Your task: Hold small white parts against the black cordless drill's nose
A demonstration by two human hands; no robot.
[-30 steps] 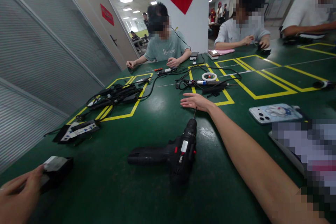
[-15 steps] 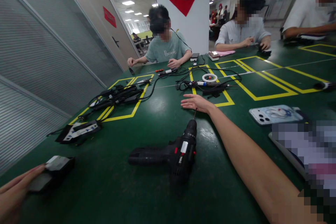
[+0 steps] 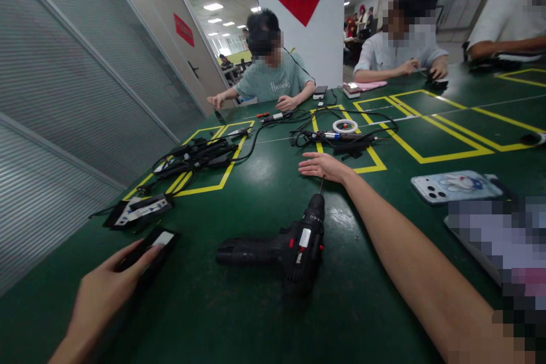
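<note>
My left hand [image 3: 104, 287] is closed, thumb on top, around a flat black rectangular object with a pale patch [image 3: 164, 238]. It is above the table at the lower left; my fingers cover part of it, and its kind does not show. Out in front, my right hand [image 3: 323, 168] rests open with its fingers stretched to the left. A black cordless drill [image 3: 301, 247] lies on its side between my hands, handle to the left. Its thin bit [image 3: 322, 185] points away from me and reaches the edge of my right palm.
Black cables [image 3: 196, 153] lie tangled at the left near black-and-white packets [image 3: 140, 210]. Beyond my right hand are corded tools [image 3: 336, 136] and a white ring [image 3: 344, 126]. A phone [image 3: 456, 186] lies at the right. Co-workers sit across the green table [image 3: 191, 318].
My left hand has come in from the left edge, moving right and slightly up with the black object. My right hand and the drill stay in place; the view has shifted slightly.
</note>
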